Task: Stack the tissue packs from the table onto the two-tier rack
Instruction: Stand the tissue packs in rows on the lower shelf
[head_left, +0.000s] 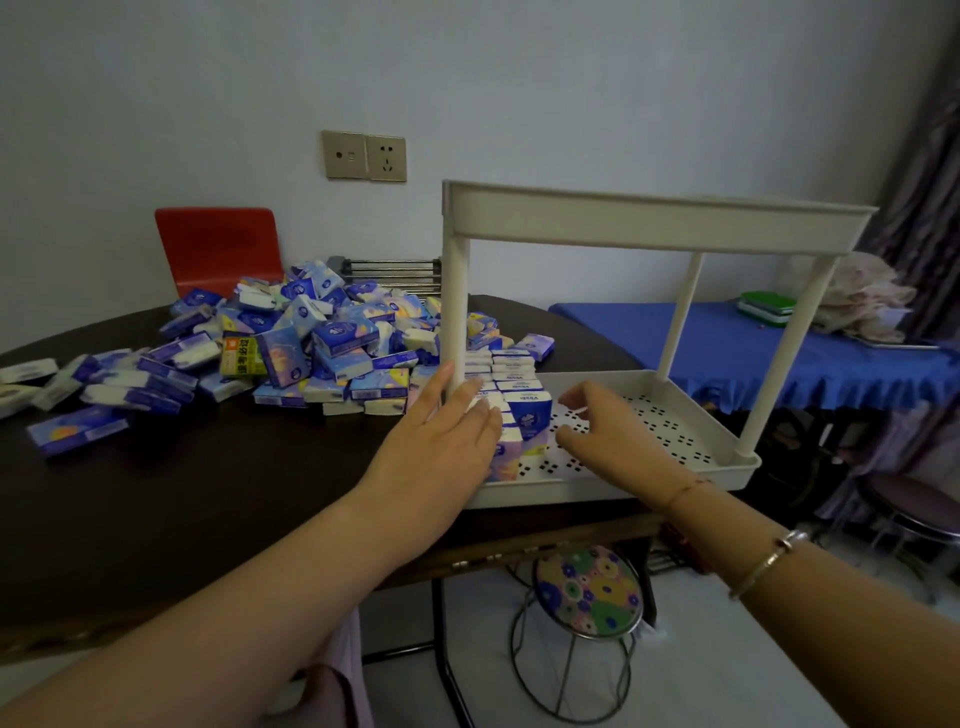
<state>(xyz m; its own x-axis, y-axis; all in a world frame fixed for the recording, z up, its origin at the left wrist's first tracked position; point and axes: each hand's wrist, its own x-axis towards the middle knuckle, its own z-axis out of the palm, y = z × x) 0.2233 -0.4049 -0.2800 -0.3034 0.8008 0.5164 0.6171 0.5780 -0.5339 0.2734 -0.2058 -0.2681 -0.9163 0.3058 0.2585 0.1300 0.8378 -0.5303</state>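
The left hand (451, 428) lies flat with fingers straight and together, its fingertips pressed against the near left side of the stacked tissue packs (511, 387) in the lower tier (670, 395) of the rack. The right hand (605, 428) sits just right of the same stack, fingers loosely curled with thumb and forefinger apart; whether it touches a pack cannot be told, and it grips nothing visible. A thin red cord and a metal bangle (769, 564) circle the right forearm. The stack occupies the left end of the lower tier in rows running away from the camera, with one blue-and-white pack upright at the front; the remainder of the perforated tray floor is bare. The upper tier (660, 221) of the cream two-tier rack (691, 312) shows only its rim from this angle, so its contents cannot be judged. The rack stands at the right end of the dark table (218, 493). A large loose pile of tissue packs (322, 343) lies on the table to the left of the rack, including one yellow pack (240, 356). Behind the pile stands a red chair (218, 249). A patterned stool (587, 587) sits below the table edge.
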